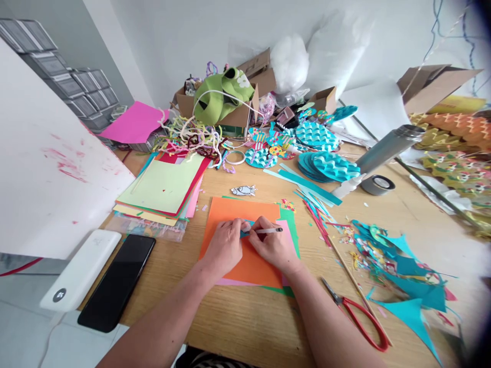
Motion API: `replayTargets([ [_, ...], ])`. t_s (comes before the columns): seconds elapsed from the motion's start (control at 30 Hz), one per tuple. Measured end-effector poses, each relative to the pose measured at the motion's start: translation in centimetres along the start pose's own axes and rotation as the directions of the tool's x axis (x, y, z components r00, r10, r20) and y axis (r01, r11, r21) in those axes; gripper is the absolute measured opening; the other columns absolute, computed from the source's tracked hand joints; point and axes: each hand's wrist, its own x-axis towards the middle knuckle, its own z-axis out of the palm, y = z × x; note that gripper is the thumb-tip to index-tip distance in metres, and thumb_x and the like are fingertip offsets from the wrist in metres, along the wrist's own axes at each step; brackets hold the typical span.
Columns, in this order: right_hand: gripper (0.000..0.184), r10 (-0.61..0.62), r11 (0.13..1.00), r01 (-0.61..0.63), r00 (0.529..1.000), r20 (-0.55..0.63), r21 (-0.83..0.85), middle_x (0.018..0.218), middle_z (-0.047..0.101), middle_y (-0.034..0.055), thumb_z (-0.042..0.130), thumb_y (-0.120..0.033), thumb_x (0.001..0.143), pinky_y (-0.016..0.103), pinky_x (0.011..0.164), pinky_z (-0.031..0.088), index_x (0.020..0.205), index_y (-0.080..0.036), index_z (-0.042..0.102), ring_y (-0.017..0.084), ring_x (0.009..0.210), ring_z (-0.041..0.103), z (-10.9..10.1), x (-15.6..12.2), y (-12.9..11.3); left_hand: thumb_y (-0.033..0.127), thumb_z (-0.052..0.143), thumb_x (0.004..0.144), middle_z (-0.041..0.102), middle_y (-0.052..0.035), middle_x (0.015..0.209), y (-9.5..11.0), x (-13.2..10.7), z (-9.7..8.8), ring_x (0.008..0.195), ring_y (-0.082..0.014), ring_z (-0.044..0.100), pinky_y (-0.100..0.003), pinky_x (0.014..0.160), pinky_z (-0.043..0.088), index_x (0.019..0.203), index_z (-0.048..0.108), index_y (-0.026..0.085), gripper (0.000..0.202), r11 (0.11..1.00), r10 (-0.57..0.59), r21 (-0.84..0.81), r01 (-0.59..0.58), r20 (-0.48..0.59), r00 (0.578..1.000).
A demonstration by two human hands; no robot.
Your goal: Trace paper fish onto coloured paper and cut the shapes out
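Note:
My right hand (270, 245) is closed around a white pen (269, 230), its dark end pointing right. Opposite it, my left hand (227, 238) has its fingers bent together over a small blue paper piece (245, 233), mostly hidden by both hands. Beneath them lies an orange paper sheet (245, 268), with a green sheet (292, 232) and a pink sheet (284, 225) showing at its edges. Just beyond the sheets sits a small grey-and-white fish cutout (243, 190).
Red-handled scissors (355, 314) and a wooden stick (356, 286) lie right, by blue paper scraps (412, 271). At left are a phone (117, 281), a white power bank (81, 268) and stacked coloured paper (161, 186). A metal flask (391, 148) leans at the back right.

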Motion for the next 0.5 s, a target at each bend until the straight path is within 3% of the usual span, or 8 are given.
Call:
replayTargets([
  [0.27,0.005,0.005,1.0,-0.005,1.0,0.018,-0.016,0.061,0.06,-0.0006,0.049,-0.017,0.075,0.022,0.049,0.039,0.073,-0.022,0.048,0.012,0.052,0.056,-0.11,0.07,0.18,-0.006,0.04,0.076,0.066,-0.0075,0.111,-0.12,-0.03,0.18,0.108,-0.0199,0.059,-0.038,0.093,0.043,0.102,0.045,0.019,0.037,1.0,0.001,0.021,-0.001,-0.004,1.0],
  [0.5,0.005,0.077,0.993,-0.084,0.994,0.08,0.085,0.063,0.062,-0.0016,0.05,-0.018,0.072,0.021,0.046,0.039,0.074,-0.022,0.052,0.012,0.051,0.055,0.05,0.19,0.55,-0.005,0.04,0.075,0.066,-0.0079,0.112,-0.03,-0.07,-0.08,0.109,-0.0206,0.059,-0.039,0.094,0.043,0.106,0.046,0.019,0.04,0.999,-0.001,0.037,0.001,0.01,1.0],
])
